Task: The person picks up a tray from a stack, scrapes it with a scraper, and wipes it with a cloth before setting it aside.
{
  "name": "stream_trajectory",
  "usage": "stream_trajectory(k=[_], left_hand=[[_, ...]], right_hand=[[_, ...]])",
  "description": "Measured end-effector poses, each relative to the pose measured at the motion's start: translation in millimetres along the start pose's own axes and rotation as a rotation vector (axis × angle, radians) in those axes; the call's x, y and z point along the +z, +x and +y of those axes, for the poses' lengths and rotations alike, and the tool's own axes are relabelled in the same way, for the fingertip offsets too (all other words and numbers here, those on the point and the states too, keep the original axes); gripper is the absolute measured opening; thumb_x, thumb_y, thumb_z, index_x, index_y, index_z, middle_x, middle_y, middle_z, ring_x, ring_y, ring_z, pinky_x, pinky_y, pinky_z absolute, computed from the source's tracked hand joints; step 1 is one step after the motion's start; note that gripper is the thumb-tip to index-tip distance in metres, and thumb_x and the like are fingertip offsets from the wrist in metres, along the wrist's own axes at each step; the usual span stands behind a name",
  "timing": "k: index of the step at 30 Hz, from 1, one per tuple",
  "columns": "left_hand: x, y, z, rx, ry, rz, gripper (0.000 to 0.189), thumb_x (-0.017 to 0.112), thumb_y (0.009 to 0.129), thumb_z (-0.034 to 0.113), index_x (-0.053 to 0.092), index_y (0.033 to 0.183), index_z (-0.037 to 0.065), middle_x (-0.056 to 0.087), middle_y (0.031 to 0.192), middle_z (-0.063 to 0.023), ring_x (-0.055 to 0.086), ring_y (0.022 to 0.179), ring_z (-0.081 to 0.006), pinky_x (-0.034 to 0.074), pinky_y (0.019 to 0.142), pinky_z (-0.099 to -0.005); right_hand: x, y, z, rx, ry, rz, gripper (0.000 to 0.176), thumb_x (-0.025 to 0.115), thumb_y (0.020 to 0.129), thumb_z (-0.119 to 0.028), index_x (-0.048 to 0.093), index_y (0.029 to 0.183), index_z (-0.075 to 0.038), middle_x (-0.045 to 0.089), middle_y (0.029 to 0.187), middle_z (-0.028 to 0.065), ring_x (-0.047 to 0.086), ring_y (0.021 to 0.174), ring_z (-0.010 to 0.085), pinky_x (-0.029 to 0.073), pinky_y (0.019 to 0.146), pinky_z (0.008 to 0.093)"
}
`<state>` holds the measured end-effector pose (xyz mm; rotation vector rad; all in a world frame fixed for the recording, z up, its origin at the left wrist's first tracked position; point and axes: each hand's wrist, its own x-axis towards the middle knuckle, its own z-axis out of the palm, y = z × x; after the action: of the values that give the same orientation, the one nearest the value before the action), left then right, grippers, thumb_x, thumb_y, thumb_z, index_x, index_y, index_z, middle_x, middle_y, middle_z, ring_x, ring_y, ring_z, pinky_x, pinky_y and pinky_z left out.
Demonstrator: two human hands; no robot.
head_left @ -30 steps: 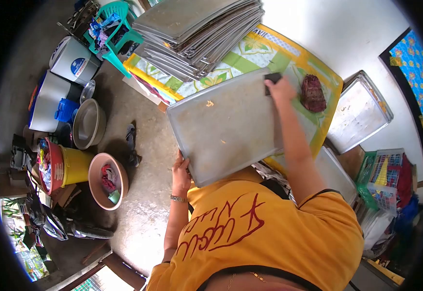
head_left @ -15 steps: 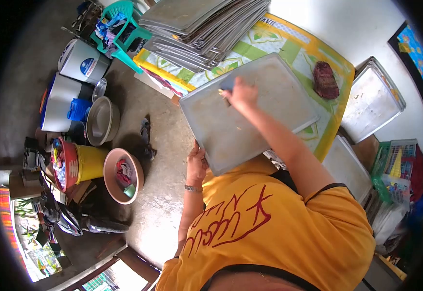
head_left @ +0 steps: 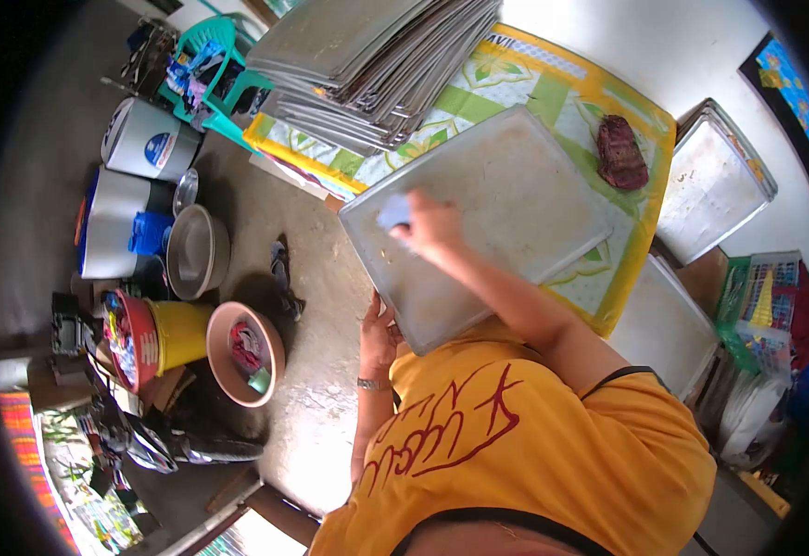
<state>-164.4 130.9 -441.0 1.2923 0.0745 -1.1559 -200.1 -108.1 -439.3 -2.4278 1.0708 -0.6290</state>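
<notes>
The right hand (head_left: 432, 227) lies on the upper left part of a large metal tray (head_left: 525, 195), its fingers bent together and clamped on a small pale blue pad (head_left: 392, 212) that is pressed flat against the tray's surface close to the left corner. The left hand (head_left: 379, 334) grips the tray's near left edge from below, with the thumb side showing and the fingers tucked under the metal, so how tightly they curl cannot be told; a wristwatch (head_left: 370, 384) sits on that wrist. The tray is tilted, its far part resting on a table covered by a yellow and green flowered cloth (head_left: 516, 83) and its near corner hanging over the table edge in front of the person's yellow shirt (head_left: 534, 445). On the cloth just beyond the tray's left side stands a tall stack of trays (head_left: 377, 46). A dark red rag (head_left: 621, 153) lies on the cloth near the tray's right corner, apart from it. To the right of the table, two more trays (head_left: 715, 181) lean by the wall. On the concrete floor to the left stand a pink basin (head_left: 247, 352), a yellow bucket (head_left: 177, 334), a grey bowl (head_left: 196, 250) and a pair of sandals (head_left: 284, 269).
</notes>
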Motion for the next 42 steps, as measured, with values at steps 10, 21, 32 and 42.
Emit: stream_trajectory(k=[10,21,32,42], left_hand=[[16,6,12,-0.027,0.014,-0.053,0.063,0.044,0.098,0.009,0.013,0.153,0.012,0.064,0.109,-0.0107,0.068,0.074,-0.0178,0.059,0.063,-0.0309],[8,11,2,-0.023,-0.003,-0.076,0.058,0.044,0.099,0.01,0.019,0.151,0.01,0.065,0.11,-0.0113,0.069,0.07,-0.0179,0.059,0.059,-0.0281],[11,3,1,-0.008,0.051,-0.044,0.058,0.046,0.099,0.011,0.019,0.151,0.01,0.065,0.109,-0.008,0.067,0.069,-0.0148,0.056,0.055,-0.0253],[15,-9,0,0.016,0.072,-0.029,0.057,0.048,0.099,0.014,0.023,0.15,0.007,0.064,0.107,-0.0068,0.066,0.071,-0.0156,0.056,0.057,-0.0268]], right_hand=[[-87,-13,111,0.362,-0.188,0.0,0.059,0.075,0.069,-0.048,0.055,0.104,-0.005,0.066,0.098,0.0151,0.064,0.087,0.0356,0.042,0.079,0.053],[-79,10,107,0.394,-0.077,0.05,0.053,0.072,0.075,-0.044,0.055,0.103,-0.003,0.064,0.098,0.0188,0.062,0.097,0.0346,0.04,0.081,0.0596],[-58,30,113,0.381,-0.237,0.11,0.061,0.071,0.071,-0.05,0.055,0.106,-0.003,0.066,0.093,0.013,0.064,0.082,0.0313,0.039,0.085,0.0549],[-41,58,62,0.381,-0.176,-0.135,0.074,0.076,0.069,-0.052,0.049,0.119,-0.004,0.062,0.112,0.0128,0.062,0.102,0.0262,0.04,0.09,0.0487]])
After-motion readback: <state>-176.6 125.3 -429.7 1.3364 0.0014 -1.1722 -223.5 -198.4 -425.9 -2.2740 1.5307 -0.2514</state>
